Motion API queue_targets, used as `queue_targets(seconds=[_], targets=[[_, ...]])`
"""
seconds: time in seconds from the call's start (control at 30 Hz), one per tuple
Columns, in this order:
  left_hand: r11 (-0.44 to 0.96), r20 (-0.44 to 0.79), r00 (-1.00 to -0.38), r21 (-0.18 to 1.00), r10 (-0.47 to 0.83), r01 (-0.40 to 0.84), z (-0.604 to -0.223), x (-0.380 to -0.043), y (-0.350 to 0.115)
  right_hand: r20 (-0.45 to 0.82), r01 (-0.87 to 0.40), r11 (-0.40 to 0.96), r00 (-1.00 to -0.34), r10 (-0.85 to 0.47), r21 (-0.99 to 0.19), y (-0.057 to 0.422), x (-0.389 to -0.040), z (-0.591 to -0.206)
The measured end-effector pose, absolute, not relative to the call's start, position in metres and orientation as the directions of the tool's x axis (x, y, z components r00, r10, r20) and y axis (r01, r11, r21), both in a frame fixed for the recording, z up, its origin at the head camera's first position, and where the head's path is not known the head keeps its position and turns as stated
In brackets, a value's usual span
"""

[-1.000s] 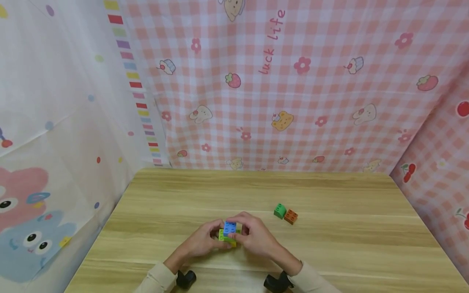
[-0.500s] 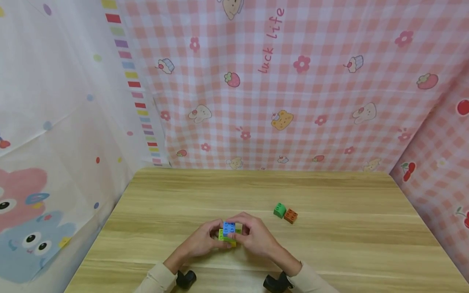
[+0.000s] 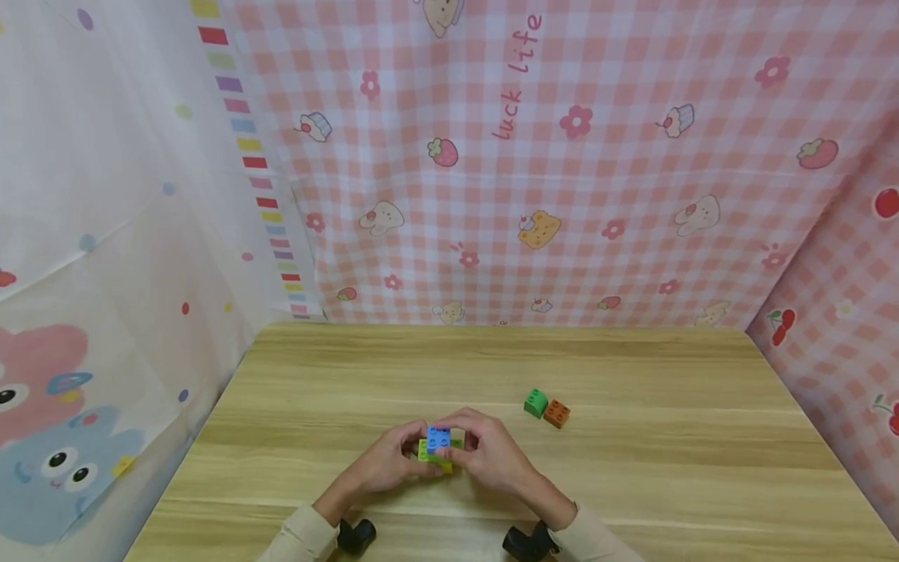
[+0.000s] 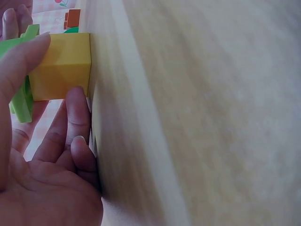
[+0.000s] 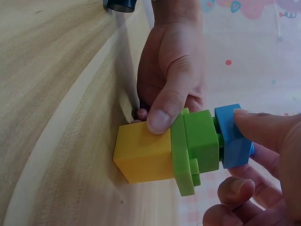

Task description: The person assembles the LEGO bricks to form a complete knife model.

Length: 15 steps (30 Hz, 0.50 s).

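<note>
A small stack of toy building bricks stands between the two hands at the table's near middle. In the right wrist view its yellow brick [image 5: 143, 153] is at the table end, followed by a light green plate [image 5: 180, 155] and a green brick [image 5: 203, 139]. My left hand [image 3: 389, 462] grips the stack, thumb on the yellow brick by the plate. My right hand [image 3: 495, 454] pinches a blue brick [image 5: 235, 136] at the top, thumb and fingers on opposite sides. Green studs show in a narrow gap between the green and blue bricks.
Beyond the right hand, a green curved brick [image 3: 535, 403] and a brown brick [image 3: 558, 414] lie close together on the wooden table [image 3: 667, 437]. Black wrist mounts [image 3: 357, 537] sit under both forearms. A pink checked cloth [image 3: 597, 172] hangs behind the table.
</note>
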State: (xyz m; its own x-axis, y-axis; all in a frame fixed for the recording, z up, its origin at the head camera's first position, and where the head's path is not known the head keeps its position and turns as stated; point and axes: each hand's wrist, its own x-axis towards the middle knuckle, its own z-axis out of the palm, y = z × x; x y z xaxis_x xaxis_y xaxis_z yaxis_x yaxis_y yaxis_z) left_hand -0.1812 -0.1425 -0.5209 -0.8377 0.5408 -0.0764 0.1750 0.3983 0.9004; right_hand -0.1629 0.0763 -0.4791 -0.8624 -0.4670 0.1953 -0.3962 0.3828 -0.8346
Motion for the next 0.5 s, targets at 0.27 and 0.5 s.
queue_targets(seconds=[0.27,0.5], targets=[[0.394,-0.082,-0.838,0.904,0.539,0.164,-0.5205,-0.1806,-0.142,0.173,-0.38,0.4,-0.868,-0.464,-0.834,0.0764,-0.1626,-0.4777],[0.382,-0.072,-0.834,0.908,0.548,0.173,-0.5206,-0.1813,-0.1419,0.175,-0.387,0.404,-0.865,-0.469,-0.829,0.0771,-0.1635,-0.4793]])
